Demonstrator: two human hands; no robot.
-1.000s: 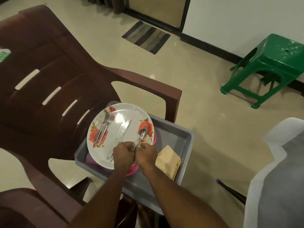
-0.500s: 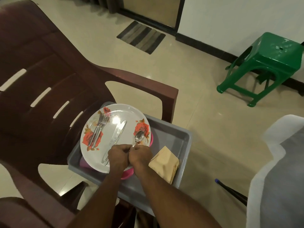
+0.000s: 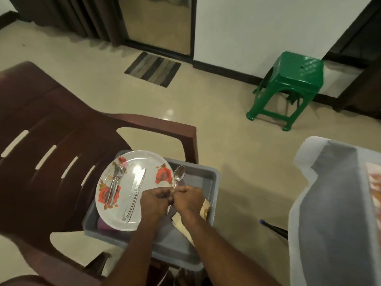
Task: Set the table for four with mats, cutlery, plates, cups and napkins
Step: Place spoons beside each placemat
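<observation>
A grey tub (image 3: 213, 182) sits on the seat of a brown plastic chair (image 3: 53, 153). On top of it lies a white plate (image 3: 152, 162) with red flowers, carrying forks (image 3: 115, 183) on its left and knives (image 3: 135, 195) in its middle. My left hand (image 3: 154, 203) and my right hand (image 3: 188, 200) are close together over the plate's right edge, both curled round the handle of a spoon (image 3: 179, 175), whose bowl sticks out past the plate. Tan napkins (image 3: 186, 222) lie in the tub under my right wrist. Something pink (image 3: 103, 225) shows under the plate.
A table under a grey and white cover (image 3: 338, 213) stands at the right edge. A green plastic stool (image 3: 296, 77) is by the far wall, and a striped doormat (image 3: 153, 68) lies before a doorway. A dark rod with a blue tip (image 3: 272, 227) lies on the floor.
Both hands have moved to the right with the spoon, so its bowl is now past the plate's rim instead of on it. The camera has tilted up.
</observation>
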